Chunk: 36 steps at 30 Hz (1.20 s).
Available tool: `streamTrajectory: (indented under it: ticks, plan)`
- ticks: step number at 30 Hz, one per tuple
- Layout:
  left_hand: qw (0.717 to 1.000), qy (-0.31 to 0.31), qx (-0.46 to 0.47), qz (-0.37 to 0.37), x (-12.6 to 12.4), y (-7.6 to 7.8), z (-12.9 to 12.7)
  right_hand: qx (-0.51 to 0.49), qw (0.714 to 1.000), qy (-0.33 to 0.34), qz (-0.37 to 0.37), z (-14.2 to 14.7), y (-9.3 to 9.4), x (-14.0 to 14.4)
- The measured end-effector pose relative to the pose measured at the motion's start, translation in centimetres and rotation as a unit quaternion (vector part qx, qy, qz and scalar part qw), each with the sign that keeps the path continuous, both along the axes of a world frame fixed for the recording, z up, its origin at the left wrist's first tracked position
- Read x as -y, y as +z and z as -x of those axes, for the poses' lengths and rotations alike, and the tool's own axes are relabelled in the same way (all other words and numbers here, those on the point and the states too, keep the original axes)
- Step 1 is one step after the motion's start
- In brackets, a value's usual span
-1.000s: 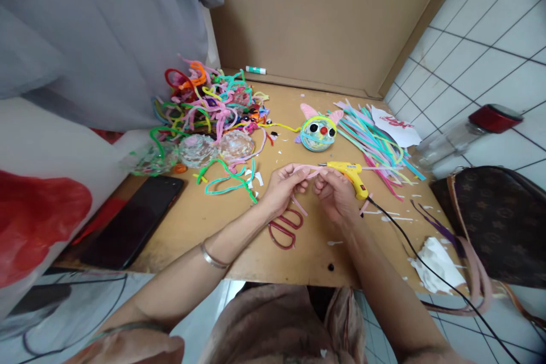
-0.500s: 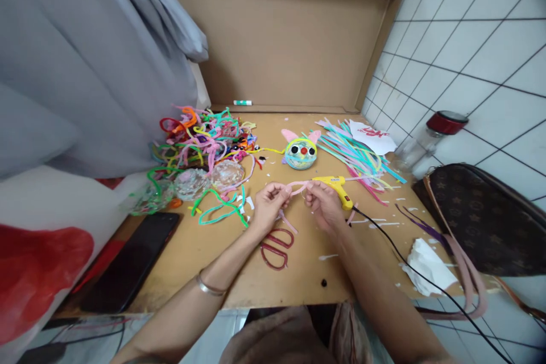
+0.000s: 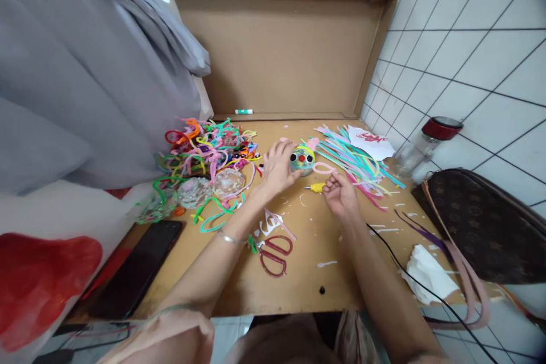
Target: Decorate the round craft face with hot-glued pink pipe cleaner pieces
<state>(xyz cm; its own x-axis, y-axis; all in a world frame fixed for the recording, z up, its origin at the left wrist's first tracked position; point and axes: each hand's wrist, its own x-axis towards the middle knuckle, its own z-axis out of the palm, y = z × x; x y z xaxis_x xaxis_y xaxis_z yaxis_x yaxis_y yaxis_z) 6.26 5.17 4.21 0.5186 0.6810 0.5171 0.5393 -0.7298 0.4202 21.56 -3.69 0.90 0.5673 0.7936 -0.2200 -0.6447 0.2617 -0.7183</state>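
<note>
- the left hand (image 3: 279, 168) reaches forward across the wooden table (image 3: 298, 273) and cups the left side of a small round craft ball (image 3: 302, 160) with googly eyes and a red nose; the fingers curl on it, touching.
- the right hand (image 3: 340, 194) is pinched together on a pink pipe cleaner loop (image 3: 323, 168), which sticks up and to the left from the fingertips toward the ball.
- the ball sits just beyond and left of the right hand; the loop's long axis runs toward the ball's right side, near it but apart. the left hand is the nearer one.
- a yellow glue gun (image 3: 316, 187) lies under the right hand, its tip pointing left.
- red scissors (image 3: 273, 253) lie nearer the person; a pile of straight pipe cleaners (image 3: 358, 162) lies to the right of the ball.
- compared with half a second ago: both hands then held the pink piece together nearer the person; now the left hand has let go and moved to the ball, and the right alone carries the loop forward.
</note>
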Motion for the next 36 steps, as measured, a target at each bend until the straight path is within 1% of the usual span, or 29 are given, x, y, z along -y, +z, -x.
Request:
streamTrajectory:
  ticks: [4, 7, 10, 14, 17, 21, 25, 29, 31, 36]
  plan:
    - [0.997, 0.000, -0.078, -0.014, -1.0, -0.5, -2.0, -0.021, 0.999, -0.046, 0.012, -0.7, 0.9, -2.0]
    - [0.994, 0.001, -0.109, 0.003, -1.8, -0.7, -2.7, -0.035, 0.997, -0.061, 0.022, -0.9, 1.1, -3.5]
    - [0.991, -0.008, -0.131, 0.012, -2.6, -0.7, -2.9, -0.033, 0.997, -0.059, 0.024, -0.9, 0.7, -4.6]
    - [0.990, -0.025, -0.135, 0.009, -3.1, -0.8, -3.1, 0.017, 0.999, -0.039, 0.015, -1.0, 0.0, -5.0]
    - [0.992, -0.017, -0.127, 0.015, -3.0, -1.0, -3.0, 0.026, 0.999, -0.037, 0.010, -1.1, -0.1, -4.9]
    - [0.995, 0.003, -0.096, 0.022, -2.7, -1.8, -2.3, 0.023, 0.999, -0.038, 0.026, -1.1, 0.1, -5.1]
    - [0.998, 0.026, -0.053, 0.031, -2.6, -3.0, -1.6, 0.050, 0.998, 0.002, 0.029, -1.0, 0.4, -5.9]
    - [0.998, 0.039, -0.001, 0.055, -2.5, -4.0, -1.4, 0.072, 0.996, 0.033, 0.034, -0.6, 0.4, -6.5]
    - [0.997, 0.035, 0.022, 0.063, -2.5, -4.4, -1.4, 0.086, 0.995, 0.043, 0.032, -0.5, 0.3, -6.7]
    - [0.996, 0.002, 0.061, 0.059, -3.0, -5.0, -1.3, 0.112, 0.991, 0.056, 0.041, -0.5, 0.0, -6.9]
